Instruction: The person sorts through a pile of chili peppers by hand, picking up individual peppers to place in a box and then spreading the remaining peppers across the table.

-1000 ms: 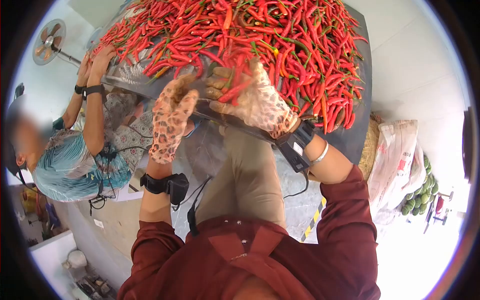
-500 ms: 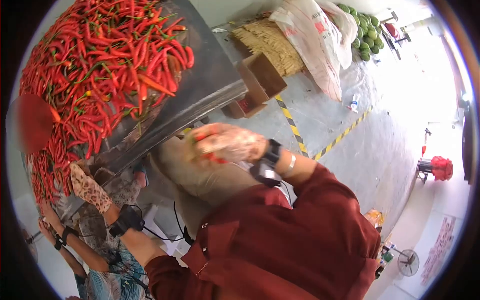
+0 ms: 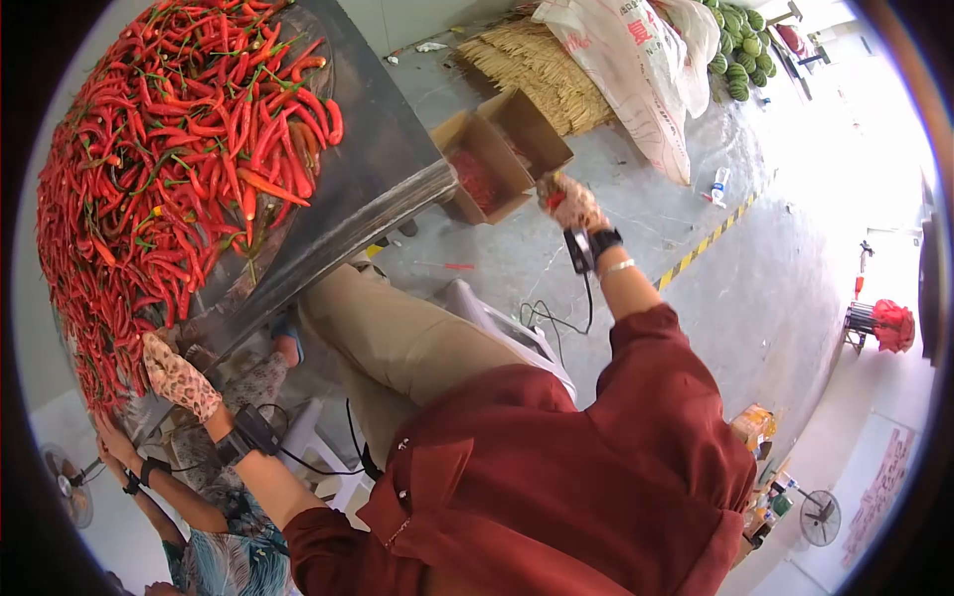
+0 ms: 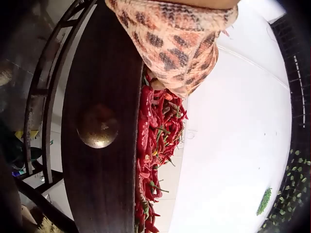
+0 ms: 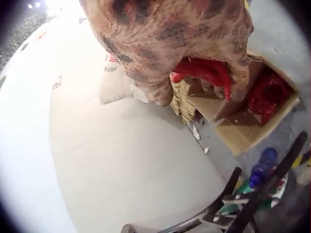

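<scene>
In the head view, red chillies [image 3: 189, 149] are heaped on a dark table [image 3: 373, 109]. My gloved left hand [image 3: 179, 377] rests at the table's edge beside the heap; its fingertips are hidden in the left wrist view, where the spotted glove [image 4: 175, 43] covers them. Held out to the right, my gloved right hand [image 3: 573, 202] is just beside two cardboard boxes. The right wrist view has that hand [image 5: 170, 39] gripping several red chillies [image 5: 204, 72] in curled fingers. More chillies [image 3: 472, 181] lie inside the nearer box [image 3: 504, 164].
Behind the boxes are a straw-coloured stack [image 3: 542, 74] and a white sack [image 3: 621, 79], with watermelons [image 3: 740, 60] farther back. A bottle [image 3: 719, 185] lies on the floor. A white stool [image 3: 497, 318] stands by my legs. Another person's hands [image 3: 117, 442] are at the table's far-left edge.
My body and view have turned right. My right hand has moved from the heap, past my lap, out beside the boxes with chillies in it. My left hand stays near the table's edge.
</scene>
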`<state>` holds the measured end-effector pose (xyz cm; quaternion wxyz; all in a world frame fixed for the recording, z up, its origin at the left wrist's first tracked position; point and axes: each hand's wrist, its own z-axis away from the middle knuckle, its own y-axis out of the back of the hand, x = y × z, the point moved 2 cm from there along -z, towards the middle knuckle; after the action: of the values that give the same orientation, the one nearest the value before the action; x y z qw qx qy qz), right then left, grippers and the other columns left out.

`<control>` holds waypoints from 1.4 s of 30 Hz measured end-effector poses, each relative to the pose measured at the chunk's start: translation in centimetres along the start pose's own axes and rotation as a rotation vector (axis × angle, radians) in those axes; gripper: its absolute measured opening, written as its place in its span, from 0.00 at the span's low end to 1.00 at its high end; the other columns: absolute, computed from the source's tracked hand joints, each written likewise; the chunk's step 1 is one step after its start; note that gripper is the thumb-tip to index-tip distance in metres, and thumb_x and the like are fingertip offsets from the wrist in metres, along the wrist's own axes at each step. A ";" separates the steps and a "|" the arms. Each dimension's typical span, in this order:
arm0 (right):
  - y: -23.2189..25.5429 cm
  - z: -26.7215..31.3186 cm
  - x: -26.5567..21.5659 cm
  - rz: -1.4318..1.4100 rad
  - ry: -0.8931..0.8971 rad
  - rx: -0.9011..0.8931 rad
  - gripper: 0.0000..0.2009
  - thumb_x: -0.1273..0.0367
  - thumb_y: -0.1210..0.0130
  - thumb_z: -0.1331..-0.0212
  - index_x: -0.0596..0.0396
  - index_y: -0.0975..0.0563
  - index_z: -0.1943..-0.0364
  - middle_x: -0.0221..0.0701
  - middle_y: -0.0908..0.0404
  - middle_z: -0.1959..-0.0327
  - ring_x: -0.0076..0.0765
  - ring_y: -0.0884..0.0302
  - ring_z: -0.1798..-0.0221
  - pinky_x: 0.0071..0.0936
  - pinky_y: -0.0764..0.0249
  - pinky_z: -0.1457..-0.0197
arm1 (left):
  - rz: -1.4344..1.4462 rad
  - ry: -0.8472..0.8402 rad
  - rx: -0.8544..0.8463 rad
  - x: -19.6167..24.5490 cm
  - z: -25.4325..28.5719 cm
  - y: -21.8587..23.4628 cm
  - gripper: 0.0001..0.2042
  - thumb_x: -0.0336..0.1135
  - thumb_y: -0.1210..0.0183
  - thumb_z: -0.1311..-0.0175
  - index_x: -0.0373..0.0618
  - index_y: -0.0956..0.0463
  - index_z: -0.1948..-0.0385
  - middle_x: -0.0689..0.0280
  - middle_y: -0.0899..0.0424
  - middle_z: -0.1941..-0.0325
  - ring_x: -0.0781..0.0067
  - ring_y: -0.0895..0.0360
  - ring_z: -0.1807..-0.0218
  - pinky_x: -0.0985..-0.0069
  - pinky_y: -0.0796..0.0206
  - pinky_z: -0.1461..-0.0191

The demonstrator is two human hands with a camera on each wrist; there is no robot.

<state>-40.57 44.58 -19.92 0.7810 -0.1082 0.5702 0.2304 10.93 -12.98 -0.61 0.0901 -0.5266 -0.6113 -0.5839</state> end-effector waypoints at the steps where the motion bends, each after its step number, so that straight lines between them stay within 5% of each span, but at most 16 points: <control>1: 1.0 -1.7 -0.7 0.904 0.356 0.007 0.30 0.61 0.36 0.48 0.57 0.30 0.40 0.47 0.23 0.44 0.54 0.24 0.44 0.42 0.27 0.39 | 0.013 0.007 0.015 -0.3 -0.2 -0.2 0.26 0.39 0.65 0.22 0.41 0.56 0.26 0.61 0.55 0.21 0.68 0.55 0.21 0.74 0.61 0.21; 4: 0.3 -3.5 -6.8 1.170 0.312 0.025 0.24 0.61 0.40 0.43 0.54 0.27 0.43 0.43 0.21 0.45 0.42 0.22 0.44 0.36 0.24 0.44 | 0.028 0.032 0.074 -2.2 -0.1 0.2 0.27 0.38 0.63 0.22 0.41 0.56 0.26 0.60 0.54 0.21 0.67 0.53 0.22 0.74 0.59 0.21; 7: 0.4 -4.2 -6.4 0.307 -0.264 0.307 0.28 0.53 0.45 0.37 0.53 0.31 0.38 0.38 0.25 0.40 0.39 0.27 0.39 0.37 0.25 0.45 | -0.477 -0.199 0.066 -3.1 -0.1 0.6 0.28 0.39 0.62 0.22 0.43 0.57 0.26 0.61 0.55 0.21 0.67 0.55 0.22 0.73 0.60 0.21; 10: -1.2 -3.0 -4.1 0.124 -0.191 0.063 0.21 0.60 0.49 0.31 0.54 0.31 0.39 0.36 0.25 0.42 0.36 0.25 0.42 0.41 0.25 0.46 | -0.520 -0.224 0.080 -1.1 1.1 -0.9 0.26 0.38 0.62 0.22 0.41 0.54 0.26 0.59 0.51 0.22 0.67 0.51 0.22 0.73 0.57 0.22; 12: -3.9 0.1 -4.3 0.000 -0.176 -0.084 0.20 0.60 0.49 0.31 0.56 0.29 0.41 0.36 0.23 0.46 0.34 0.22 0.48 0.41 0.24 0.47 | -0.089 -0.157 0.169 0.8 0.4 -1.0 0.22 0.35 0.61 0.23 0.38 0.41 0.31 0.57 0.36 0.28 0.65 0.37 0.29 0.71 0.47 0.26; 13: -5.5 2.0 -5.2 -0.131 -0.185 -0.173 0.19 0.59 0.50 0.30 0.57 0.28 0.43 0.36 0.21 0.49 0.34 0.20 0.51 0.39 0.23 0.48 | -0.260 -0.130 0.267 4.5 0.0 -1.5 0.18 0.33 0.58 0.24 0.34 0.28 0.41 0.54 0.23 0.39 0.61 0.25 0.39 0.69 0.37 0.33; 15: -6.1 2.4 -3.1 0.580 0.387 -0.422 0.19 0.58 0.51 0.30 0.60 0.25 0.47 0.35 0.18 0.55 0.36 0.18 0.54 0.35 0.22 0.49 | -0.493 -0.116 0.220 8.0 -0.5 -1.6 0.15 0.30 0.56 0.26 0.34 0.22 0.49 0.53 0.18 0.48 0.58 0.21 0.46 0.67 0.33 0.38; 17: -12.0 7.4 -14.3 0.442 0.161 -0.680 0.22 0.54 0.52 0.30 0.63 0.23 0.51 0.37 0.16 0.60 0.36 0.18 0.57 0.31 0.21 0.51 | -0.451 0.062 0.219 11.1 -0.3 -2.1 0.14 0.31 0.57 0.26 0.38 0.25 0.47 0.57 0.17 0.50 0.57 0.20 0.51 0.65 0.30 0.44; 19: -16.1 10.8 -20.0 0.126 -0.034 -0.878 0.26 0.51 0.50 0.32 0.66 0.23 0.52 0.40 0.16 0.60 0.35 0.18 0.59 0.31 0.22 0.55 | -1.021 -0.449 0.292 8.5 0.3 -2.3 0.15 0.31 0.55 0.27 0.39 0.26 0.45 0.56 0.19 0.46 0.55 0.22 0.48 0.64 0.31 0.42; 23: -21.3 13.4 -29.2 0.136 0.137 -1.102 0.29 0.48 0.47 0.35 0.67 0.22 0.52 0.41 0.16 0.61 0.34 0.18 0.60 0.31 0.22 0.56 | -0.843 -0.159 0.130 7.6 0.9 -3.1 0.20 0.30 0.54 0.29 0.44 0.33 0.35 0.54 0.29 0.35 0.52 0.33 0.34 0.59 0.40 0.31; 27: -25.2 13.7 -34.7 0.424 0.690 -0.930 0.13 0.67 0.45 0.36 0.61 0.21 0.53 0.39 0.17 0.59 0.39 0.18 0.58 0.30 0.24 0.52 | -0.694 0.025 0.008 12.0 0.6 -2.4 0.21 0.31 0.54 0.28 0.45 0.35 0.34 0.55 0.30 0.34 0.53 0.34 0.33 0.60 0.46 0.28; 28: -26.5 13.8 -35.2 0.481 0.823 -0.860 0.13 0.68 0.45 0.37 0.59 0.21 0.53 0.40 0.18 0.57 0.41 0.19 0.55 0.32 0.25 0.50 | 0.011 0.082 0.086 10.4 -0.3 -2.2 0.23 0.36 0.49 0.30 0.46 0.35 0.33 0.56 0.31 0.33 0.56 0.35 0.32 0.60 0.48 0.26; 30: -28.5 14.3 -36.0 0.601 1.081 -0.743 0.13 0.71 0.43 0.41 0.57 0.21 0.53 0.41 0.19 0.54 0.49 0.23 0.47 0.38 0.28 0.43 | -0.191 -0.022 0.108 14.7 -1.2 -1.3 0.25 0.39 0.45 0.32 0.47 0.35 0.33 0.56 0.32 0.32 0.56 0.37 0.30 0.60 0.49 0.26; 34: -30.5 14.7 -34.9 0.681 1.177 -0.729 0.19 0.70 0.40 0.45 0.53 0.23 0.47 0.42 0.25 0.43 0.52 0.29 0.40 0.42 0.33 0.37 | -0.522 -0.218 0.107 17.5 -2.7 -1.7 0.34 0.54 0.43 0.37 0.46 0.37 0.32 0.56 0.34 0.30 0.54 0.44 0.26 0.57 0.53 0.25; 38: -32.3 14.3 -34.9 0.871 1.209 -0.642 0.25 0.69 0.37 0.48 0.50 0.25 0.42 0.43 0.32 0.36 0.55 0.35 0.35 0.45 0.37 0.33 | -0.732 -0.124 -0.184 15.8 -4.8 -1.2 0.41 0.63 0.50 0.36 0.50 0.51 0.26 0.60 0.53 0.21 0.53 0.62 0.20 0.53 0.71 0.21; 42: -33.2 14.1 -35.0 0.964 1.158 -0.648 0.28 0.69 0.37 0.50 0.50 0.26 0.40 0.44 0.34 0.34 0.55 0.37 0.34 0.46 0.39 0.30 | -0.802 -0.045 -0.271 13.9 -6.7 0.2 0.41 0.66 0.55 0.35 0.50 0.51 0.26 0.62 0.54 0.21 0.55 0.64 0.20 0.52 0.78 0.21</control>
<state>-21.20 13.53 14.51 0.1078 -0.1733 0.7721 0.6018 1.76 -10.98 11.60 -0.2278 -0.2667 -0.6875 -0.6359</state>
